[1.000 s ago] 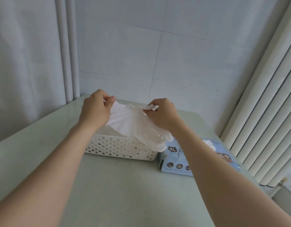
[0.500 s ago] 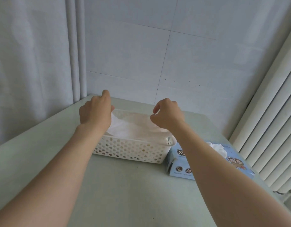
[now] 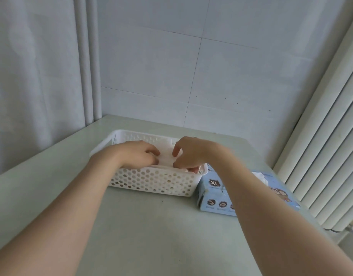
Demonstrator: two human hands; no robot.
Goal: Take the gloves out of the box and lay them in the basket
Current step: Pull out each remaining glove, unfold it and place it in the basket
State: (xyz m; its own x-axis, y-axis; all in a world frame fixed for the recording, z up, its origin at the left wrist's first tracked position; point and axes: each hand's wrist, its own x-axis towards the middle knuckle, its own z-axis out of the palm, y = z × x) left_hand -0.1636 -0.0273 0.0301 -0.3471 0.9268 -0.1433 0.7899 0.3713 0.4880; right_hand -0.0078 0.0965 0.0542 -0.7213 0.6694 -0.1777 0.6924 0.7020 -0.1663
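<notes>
**Both hands set a glove down in the basket**

A white perforated plastic basket (image 3: 155, 181) stands at the middle of the pale green table (image 3: 151, 232). Inside it lies a thin white disposable glove (image 3: 166, 156), low between the walls. The left hand (image 3: 134, 154) and right hand (image 3: 192, 154) reach in over the near rim, close together. Both have their fingers curled, and the tips pinch the glove's folds. Just right of the basket, touching its near right corner, lies a light blue cardboard box (image 3: 214, 193) marked XL. Another white glove (image 3: 260, 176) pokes out of the top of the box. A pale curtain (image 3: 38, 76) hangs far left, and white vertical slats (image 3: 326, 156) stand on the right.
</notes>
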